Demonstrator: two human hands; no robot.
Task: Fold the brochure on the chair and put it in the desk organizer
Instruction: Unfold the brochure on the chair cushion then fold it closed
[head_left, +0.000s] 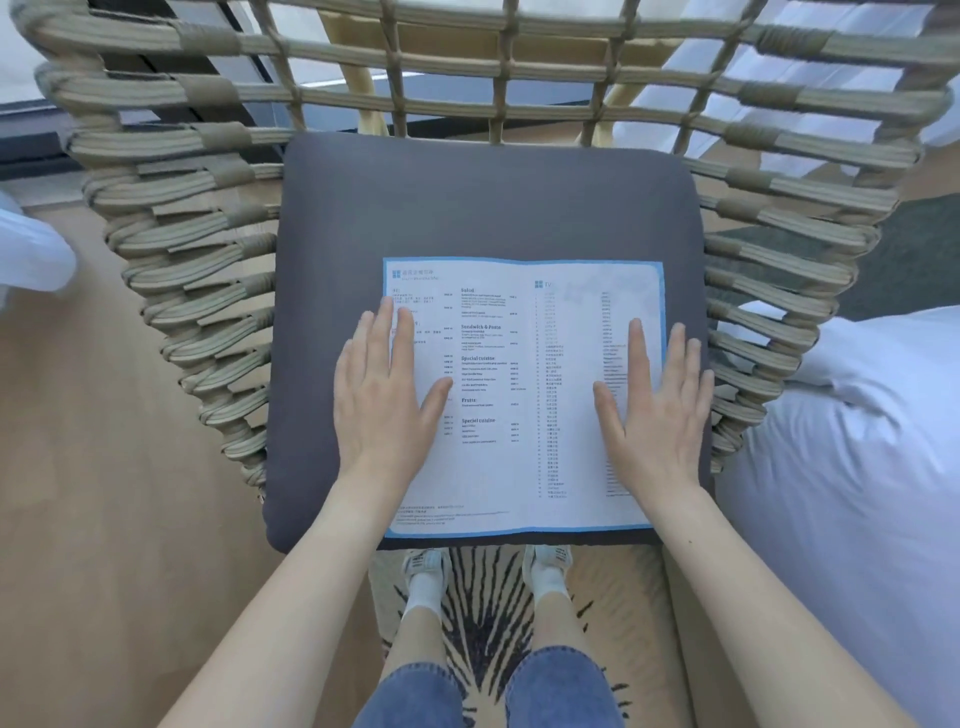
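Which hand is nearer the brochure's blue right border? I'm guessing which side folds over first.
Right. The right hand lies flat over the brochure at that border; the left hand rests on the opposite edge.

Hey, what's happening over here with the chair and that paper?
A person stands over a woven chair, with an open brochure lying flat on its grey seat cushion. The left hand rests palm-down on the brochure's left edge and the right hand on its right side, fingers spread. It looks unfolded so far, and no desk organizer is in view.
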